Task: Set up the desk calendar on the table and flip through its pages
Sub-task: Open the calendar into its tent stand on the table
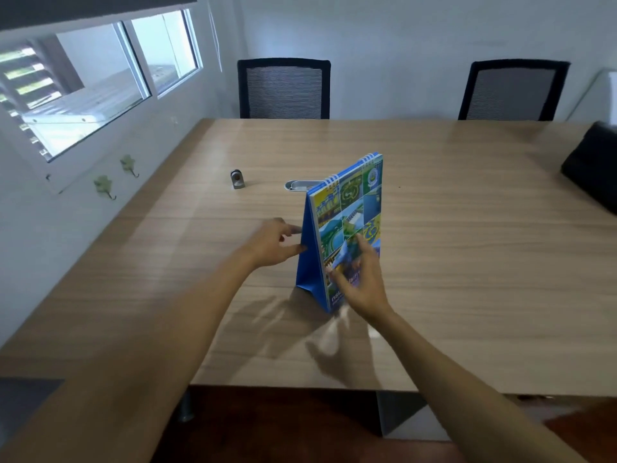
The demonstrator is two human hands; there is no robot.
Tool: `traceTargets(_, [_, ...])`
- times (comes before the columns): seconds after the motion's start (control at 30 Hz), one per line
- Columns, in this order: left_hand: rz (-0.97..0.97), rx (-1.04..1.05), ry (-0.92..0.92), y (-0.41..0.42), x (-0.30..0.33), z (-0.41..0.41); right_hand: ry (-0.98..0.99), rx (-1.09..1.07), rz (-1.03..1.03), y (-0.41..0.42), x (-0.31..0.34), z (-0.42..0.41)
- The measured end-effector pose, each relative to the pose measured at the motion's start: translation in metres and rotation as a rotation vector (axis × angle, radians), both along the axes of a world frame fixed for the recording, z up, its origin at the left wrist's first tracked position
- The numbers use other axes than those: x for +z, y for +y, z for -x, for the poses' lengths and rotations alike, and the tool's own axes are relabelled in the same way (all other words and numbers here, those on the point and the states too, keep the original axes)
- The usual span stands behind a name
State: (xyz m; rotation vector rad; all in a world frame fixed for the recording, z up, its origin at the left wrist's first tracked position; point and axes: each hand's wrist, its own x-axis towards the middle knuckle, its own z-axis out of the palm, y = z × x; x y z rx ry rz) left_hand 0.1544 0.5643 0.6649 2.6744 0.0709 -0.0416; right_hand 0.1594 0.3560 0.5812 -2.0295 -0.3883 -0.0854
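A desk calendar (347, 208) with a blue tent-shaped stand and a colourful picture cover stands upright on the wooden table (467, 262), its white spiral binding at the top. My left hand (272, 243) is at the stand's left side, fingertips touching the blue back panel. My right hand (360, 279) lies against the lower part of the front cover, fingers spread and blurred. Whether the right fingers pinch a page I cannot tell.
A small grey metal piece (237, 179) and an oval cable grommet (297, 185) sit on the table behind the calendar. Two black mesh chairs (283, 88) (512, 90) stand at the far edge. A black bag (591, 165) lies at the right edge.
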Motion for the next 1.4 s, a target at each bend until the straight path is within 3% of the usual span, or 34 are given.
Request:
traceTargets(0.13, [-0.153, -0.02, -0.024, 0.004, 0.001, -0.008, -0.077, -0.076, 0.201, 0.02, -0.002, 0.004])
traceTargets(0.3, [-0.304, -0.049, -0.088, 0.008, 0.0, -0.011, -0.048, -0.071, 0.185, 0.025, 0.011, -0.007])
traceTargets(0.67, [-0.34, -0.125, -0.119, 0.002, -0.005, -0.014, -0.074, -0.027, 0.137, 0.013, 0.004, -0.01])
traceTargets(0.73, [-0.248, -0.149, -0.114, -0.004, -0.005, -0.012, -0.063, -0.015, 0.138, 0.013, 0.001, -0.011])
traceTargets(0.9, [0.335, -0.059, -0.006, -0.017, -0.015, -0.01, -0.041, -0.002, 0.102, 0.016, -0.002, -0.012])
traceTargets(0.97, [0.474, -0.005, 0.045, -0.025, -0.011, -0.007, -0.045, 0.006, 0.098, 0.016, -0.003, -0.013])
traceTargets(1.2, [0.655, 0.146, 0.109, -0.03, -0.006, -0.002, -0.089, 0.083, 0.142, 0.003, -0.005, -0.017])
traceTargets(1.3, [0.733, 0.282, 0.116, -0.033, -0.011, 0.004, -0.073, 0.049, 0.046, -0.017, 0.005, -0.029])
traceTargets(1.4, [0.631, 0.461, 0.019, -0.046, -0.016, 0.017, 0.063, -0.077, -0.08, -0.038, 0.026, -0.062])
